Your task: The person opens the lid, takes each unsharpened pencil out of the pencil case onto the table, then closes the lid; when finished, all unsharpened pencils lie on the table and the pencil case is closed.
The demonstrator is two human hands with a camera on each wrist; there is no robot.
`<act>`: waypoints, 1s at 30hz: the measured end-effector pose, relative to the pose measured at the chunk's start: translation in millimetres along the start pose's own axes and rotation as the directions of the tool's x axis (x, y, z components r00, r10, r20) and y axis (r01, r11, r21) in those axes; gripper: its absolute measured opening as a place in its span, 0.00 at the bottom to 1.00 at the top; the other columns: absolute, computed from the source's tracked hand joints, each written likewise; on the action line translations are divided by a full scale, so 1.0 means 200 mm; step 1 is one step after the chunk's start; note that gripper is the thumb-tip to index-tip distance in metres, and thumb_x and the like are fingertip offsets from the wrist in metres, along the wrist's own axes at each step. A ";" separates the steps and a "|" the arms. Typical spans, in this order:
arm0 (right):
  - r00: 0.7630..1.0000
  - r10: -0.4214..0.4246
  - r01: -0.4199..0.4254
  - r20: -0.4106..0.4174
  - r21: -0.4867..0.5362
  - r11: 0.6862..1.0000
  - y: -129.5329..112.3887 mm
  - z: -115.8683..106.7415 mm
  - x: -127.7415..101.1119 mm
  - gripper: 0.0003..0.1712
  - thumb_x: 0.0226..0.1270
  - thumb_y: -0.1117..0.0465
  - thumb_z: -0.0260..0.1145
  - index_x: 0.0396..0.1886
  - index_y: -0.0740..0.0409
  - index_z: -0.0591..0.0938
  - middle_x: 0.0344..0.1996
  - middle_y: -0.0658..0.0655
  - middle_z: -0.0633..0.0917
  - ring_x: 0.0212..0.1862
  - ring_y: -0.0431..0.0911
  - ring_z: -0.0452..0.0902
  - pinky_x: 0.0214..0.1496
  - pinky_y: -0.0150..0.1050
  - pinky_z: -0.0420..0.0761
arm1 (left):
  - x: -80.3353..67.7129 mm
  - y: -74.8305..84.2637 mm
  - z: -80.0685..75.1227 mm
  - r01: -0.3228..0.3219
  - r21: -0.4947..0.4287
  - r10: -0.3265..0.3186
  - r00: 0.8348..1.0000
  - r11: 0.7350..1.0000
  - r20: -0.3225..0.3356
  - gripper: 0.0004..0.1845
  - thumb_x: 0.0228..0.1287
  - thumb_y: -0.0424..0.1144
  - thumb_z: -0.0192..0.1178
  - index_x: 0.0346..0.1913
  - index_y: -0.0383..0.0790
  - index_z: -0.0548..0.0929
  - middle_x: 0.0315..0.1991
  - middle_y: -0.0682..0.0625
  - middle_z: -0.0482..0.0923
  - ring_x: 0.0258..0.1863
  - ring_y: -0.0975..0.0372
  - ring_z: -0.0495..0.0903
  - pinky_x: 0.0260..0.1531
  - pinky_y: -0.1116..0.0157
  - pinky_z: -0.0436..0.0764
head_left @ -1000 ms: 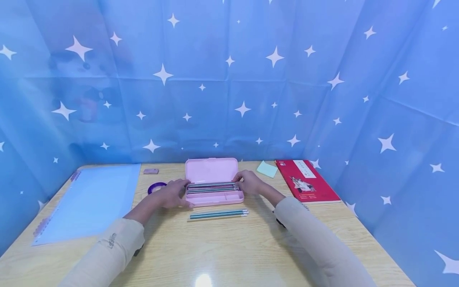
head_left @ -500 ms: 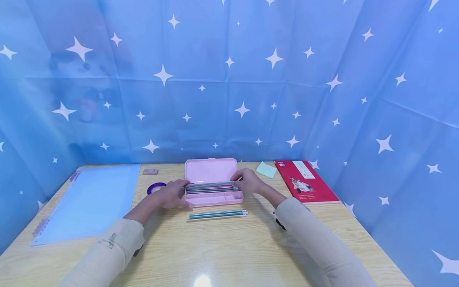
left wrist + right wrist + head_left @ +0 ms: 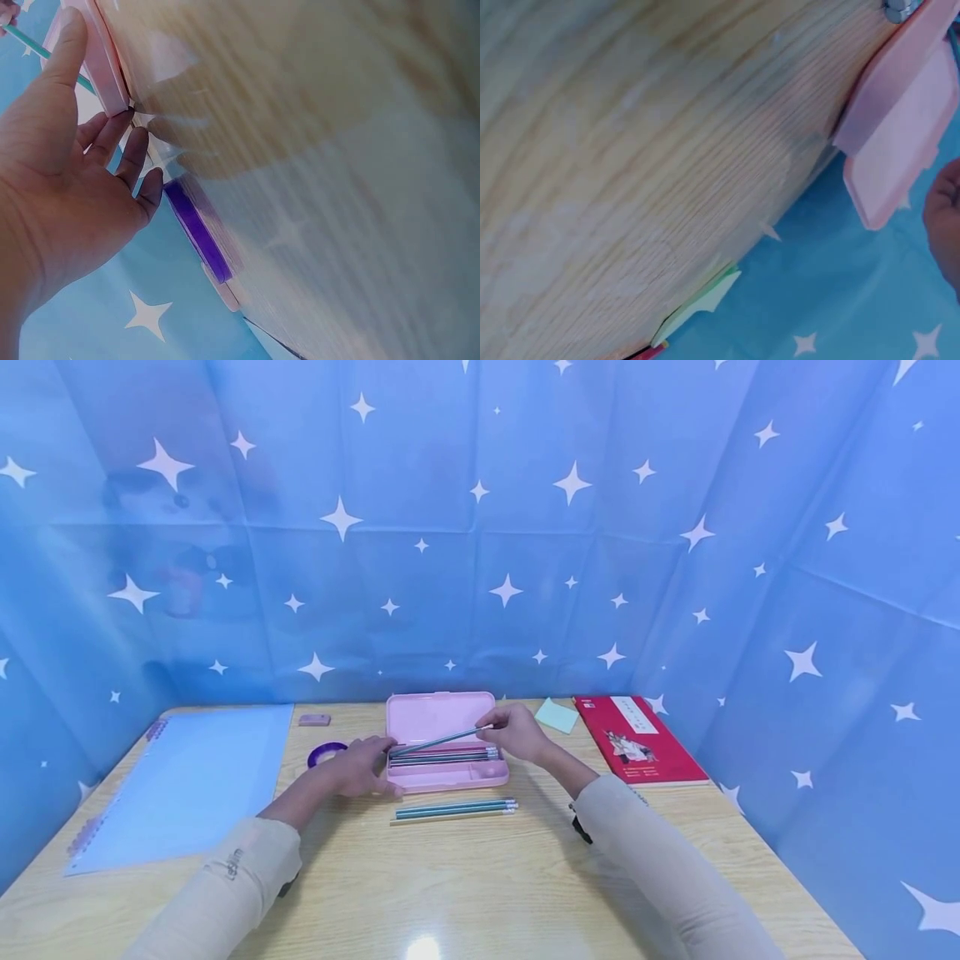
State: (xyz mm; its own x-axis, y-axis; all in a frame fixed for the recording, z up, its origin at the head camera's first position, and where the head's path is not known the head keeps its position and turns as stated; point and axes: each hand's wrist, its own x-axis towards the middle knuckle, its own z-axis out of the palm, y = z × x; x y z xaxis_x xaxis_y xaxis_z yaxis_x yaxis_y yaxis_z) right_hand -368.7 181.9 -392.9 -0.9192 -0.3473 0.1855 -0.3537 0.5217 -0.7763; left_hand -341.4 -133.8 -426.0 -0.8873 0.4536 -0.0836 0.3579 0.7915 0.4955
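A pink pencil case lies with its lid raised at the back, several dark pencils inside. My left hand holds the case's left end, thumb at the front and fingers toward the back; the left wrist view shows this hand at the case's end. My right hand pinches a teal pencil near its eraser end, tilted up over the case with its far end low at the left. Only part of the right hand shows in the right wrist view.
Several pencils lie in front of the case. A purple tape ring and a small eraser are left of it, near a pale blue sheet. Sticky notes and a red booklet lie right. A starry curtain borders the table.
My right hand has lifted one end of the teal pencil from among those in the case, so it now slopes upward to the right. My left hand stays on the case.
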 end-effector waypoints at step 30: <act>0.993 -0.068 0.077 -0.094 0.095 0.993 -0.07 -0.18 -0.38 0.09 0.64 0.64 0.71 0.42 0.61 0.88 0.36 0.55 0.87 0.33 0.49 0.81 0.31 0.35 0.82 | -0.01 0.01 0.00 0.017 0.022 -0.017 1.000 1.000 -0.001 0.55 0.52 0.64 0.70 0.76 0.38 0.58 0.75 0.36 0.56 0.74 0.37 0.52 0.69 0.38 0.56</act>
State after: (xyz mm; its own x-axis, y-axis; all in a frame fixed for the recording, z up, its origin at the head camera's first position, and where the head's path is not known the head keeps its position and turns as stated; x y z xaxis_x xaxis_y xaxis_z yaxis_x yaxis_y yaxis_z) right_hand -299.2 228.6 -374.5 -0.9050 -0.3077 0.2936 -0.4057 0.4173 -0.8132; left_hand -339.3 -132.9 -425.1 -0.8935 0.4398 -0.0906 0.3495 0.8078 0.4746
